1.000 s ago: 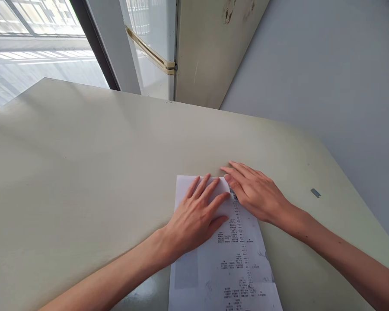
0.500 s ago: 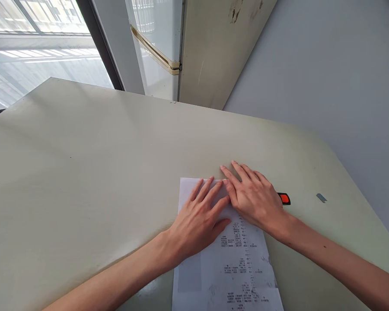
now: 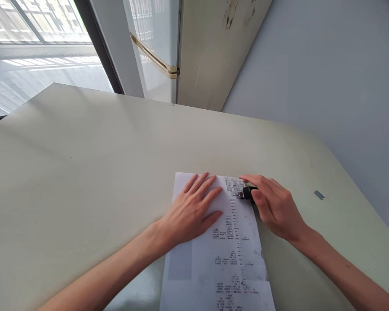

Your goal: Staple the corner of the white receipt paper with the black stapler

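Clearly the writing sits on a white printed sheet lying at the lower centre of the frame, its near end cut off by the bottom edge. Rows and columns of small dark characters run down its right half, too small to read; near its top right corner is a dense patch of black line work, whose content cannot be made out either. A pale grey rectangle shows on the lower left of the sheet, and dark smudges mark its right side. The left hand lies flat on the upper left part of the sheet, fingers spread wide, palm down, gripping nothing. The right hand, right of centre, is partly closed, thumb and fingers curled about a black tool with a metal nose; most of the tool is hidden by the hand, along with any label there. That nose is over the line work's lower right edge; whether it touches the paper I cannot tell. A small grey strip lies on the pale table at the right. At the upper centre stands a refrigerator with a cream handle and brown stains on its side panel.
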Available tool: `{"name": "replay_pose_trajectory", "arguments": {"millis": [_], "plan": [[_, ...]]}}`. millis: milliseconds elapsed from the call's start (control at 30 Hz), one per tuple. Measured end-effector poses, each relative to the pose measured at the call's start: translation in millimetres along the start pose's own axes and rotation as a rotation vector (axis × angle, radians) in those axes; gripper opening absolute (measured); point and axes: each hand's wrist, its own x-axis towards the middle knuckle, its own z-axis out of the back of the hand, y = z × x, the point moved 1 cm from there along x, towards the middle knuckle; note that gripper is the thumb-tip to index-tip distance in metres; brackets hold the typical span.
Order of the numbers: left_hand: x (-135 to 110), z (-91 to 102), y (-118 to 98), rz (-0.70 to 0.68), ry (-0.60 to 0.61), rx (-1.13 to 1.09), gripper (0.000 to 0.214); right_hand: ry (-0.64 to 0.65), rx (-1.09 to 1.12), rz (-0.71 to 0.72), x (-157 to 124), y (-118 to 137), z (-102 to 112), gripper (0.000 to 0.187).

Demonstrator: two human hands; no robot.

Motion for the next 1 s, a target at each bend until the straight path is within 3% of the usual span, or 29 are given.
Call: {"name": "replay_pose_trajectory", "arguments": {"millis": [133, 267, 433, 567, 700, 1000], "plan": [[-1, 18.9, 28, -0.035, 0.024, 0.053, 0.054, 0.006, 0.023, 0.022, -25, -21, 3, 0.033], [-7, 48.7, 50, -0.046, -0.012, 0.136, 0.047, 0.021, 0.093, -0.022, -32, -37, 2, 0.033], [-32, 73.9, 41, 0.101, -0.023, 0.253, 0.054, 0.006, 0.185, -0.055, -21, -45, -5, 0.027], [-62, 70.0, 30, 0.252, 0.043, 0.280, 0.068, -0.020, 0.237, -0.078, -11, -47, -9, 0.023], [-80, 61.4, 33, 0.331, 0.061, 0.327, 0.073, 0.001, 0.279, -0.108, -9, -48, -7, 0.023], [-67, 59.2, 49, 0.354, 0.021, 0.408, 0.068, 0.003, 0.322, -0.160, -9, -46, -2, 0.022]]}}
